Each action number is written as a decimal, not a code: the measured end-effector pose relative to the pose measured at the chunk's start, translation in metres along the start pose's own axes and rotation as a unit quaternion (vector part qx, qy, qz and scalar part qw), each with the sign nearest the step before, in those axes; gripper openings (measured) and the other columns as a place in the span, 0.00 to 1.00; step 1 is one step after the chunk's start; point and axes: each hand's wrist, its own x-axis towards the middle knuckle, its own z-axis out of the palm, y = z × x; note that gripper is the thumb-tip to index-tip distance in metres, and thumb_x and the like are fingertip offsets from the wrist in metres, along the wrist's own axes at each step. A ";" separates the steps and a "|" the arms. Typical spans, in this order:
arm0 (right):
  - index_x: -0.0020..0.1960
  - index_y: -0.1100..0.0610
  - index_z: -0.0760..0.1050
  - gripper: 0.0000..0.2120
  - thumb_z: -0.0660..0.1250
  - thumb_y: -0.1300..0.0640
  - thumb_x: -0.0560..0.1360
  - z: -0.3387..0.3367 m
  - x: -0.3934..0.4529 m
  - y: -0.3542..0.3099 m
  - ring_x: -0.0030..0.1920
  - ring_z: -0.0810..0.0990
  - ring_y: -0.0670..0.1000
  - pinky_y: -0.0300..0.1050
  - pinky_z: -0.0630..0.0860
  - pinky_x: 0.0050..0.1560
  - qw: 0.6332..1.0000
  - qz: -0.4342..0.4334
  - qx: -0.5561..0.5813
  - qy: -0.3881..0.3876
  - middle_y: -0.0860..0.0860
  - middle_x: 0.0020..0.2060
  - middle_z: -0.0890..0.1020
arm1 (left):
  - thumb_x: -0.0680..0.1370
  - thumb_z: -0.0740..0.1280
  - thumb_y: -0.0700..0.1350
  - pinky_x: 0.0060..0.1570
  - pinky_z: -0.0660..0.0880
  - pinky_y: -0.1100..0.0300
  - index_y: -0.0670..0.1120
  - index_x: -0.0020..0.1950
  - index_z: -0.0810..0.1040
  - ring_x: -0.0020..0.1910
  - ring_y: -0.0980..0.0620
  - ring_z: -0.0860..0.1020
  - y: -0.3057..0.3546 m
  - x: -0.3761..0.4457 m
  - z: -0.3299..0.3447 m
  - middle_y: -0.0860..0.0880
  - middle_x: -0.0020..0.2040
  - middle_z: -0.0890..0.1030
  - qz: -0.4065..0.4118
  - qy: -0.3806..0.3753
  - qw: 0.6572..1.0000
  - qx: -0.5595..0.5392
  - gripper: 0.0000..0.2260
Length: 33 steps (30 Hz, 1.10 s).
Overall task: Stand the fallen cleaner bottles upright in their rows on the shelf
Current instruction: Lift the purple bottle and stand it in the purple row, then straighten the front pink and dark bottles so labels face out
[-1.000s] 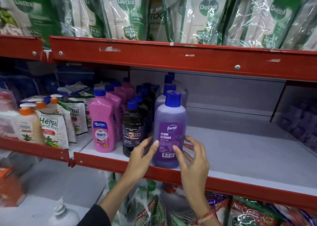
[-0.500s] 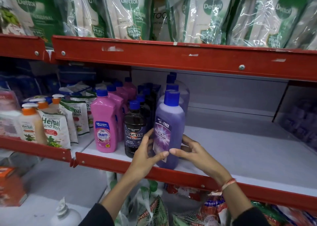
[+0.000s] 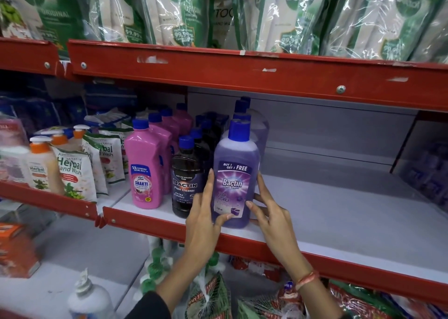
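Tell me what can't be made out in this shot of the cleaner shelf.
Head view only:
- Purple bottles behind the front purple bottle: it hides them, so their count and labels are unclear.
- Dark bottles behind the front dark bottle: in shadow, count unclear.
- Right hand: its far fingers go behind the bottle, so the grip is unclear.
- Goods at far right: blurred, unreadable.
- Lower-shelf packs: cut off by the bottom edge.

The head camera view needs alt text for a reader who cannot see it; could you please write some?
Two hands, left hand and right hand, hold an upright purple Bactin bottle at the front of a red-edged shelf, beside a black Bactin bottle and pink Shakti bottle.
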 end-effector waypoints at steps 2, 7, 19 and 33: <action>0.72 0.28 0.47 0.31 0.61 0.48 0.79 0.001 0.000 0.000 0.58 0.83 0.48 0.49 0.79 0.61 1.000 -0.007 -0.004 0.002 0.41 0.60 0.77 | 0.71 0.73 0.49 0.49 0.79 0.53 0.68 0.73 0.43 0.48 0.51 0.77 -0.002 0.000 0.000 0.49 0.55 0.73 -0.002 -0.001 1.000 -0.002 0.45; 0.74 0.32 0.47 0.32 0.62 0.48 0.79 0.005 -0.001 -0.002 0.56 0.79 0.41 0.48 0.79 0.60 0.999 -0.021 -0.038 0.028 0.44 0.62 0.76 | 0.74 0.71 0.48 0.56 0.77 0.58 0.66 0.74 0.46 0.58 0.56 0.76 -0.007 -0.001 -0.009 0.52 0.61 0.71 0.011 -0.031 0.999 -0.041 0.41; 0.74 0.45 0.63 0.23 0.61 0.54 0.80 0.119 -0.012 -0.100 0.65 0.75 0.45 0.42 0.75 0.63 0.983 -0.151 0.030 0.095 0.47 0.63 0.73 | 0.76 0.62 0.56 0.68 0.69 0.53 0.57 0.72 0.62 0.69 0.54 0.70 -0.062 0.015 -0.133 0.54 0.70 0.68 0.025 0.025 0.981 -0.188 0.25; 0.73 0.29 0.42 0.27 0.43 0.33 0.76 0.207 0.039 -0.135 0.76 0.50 0.37 0.47 0.48 0.78 0.996 0.060 0.065 0.001 0.33 0.75 0.51 | 0.78 0.39 0.59 0.67 0.66 0.58 0.60 0.75 0.51 0.64 0.67 0.67 -0.103 0.069 -0.197 0.59 0.76 0.60 -0.116 -0.240 0.916 -0.301 0.25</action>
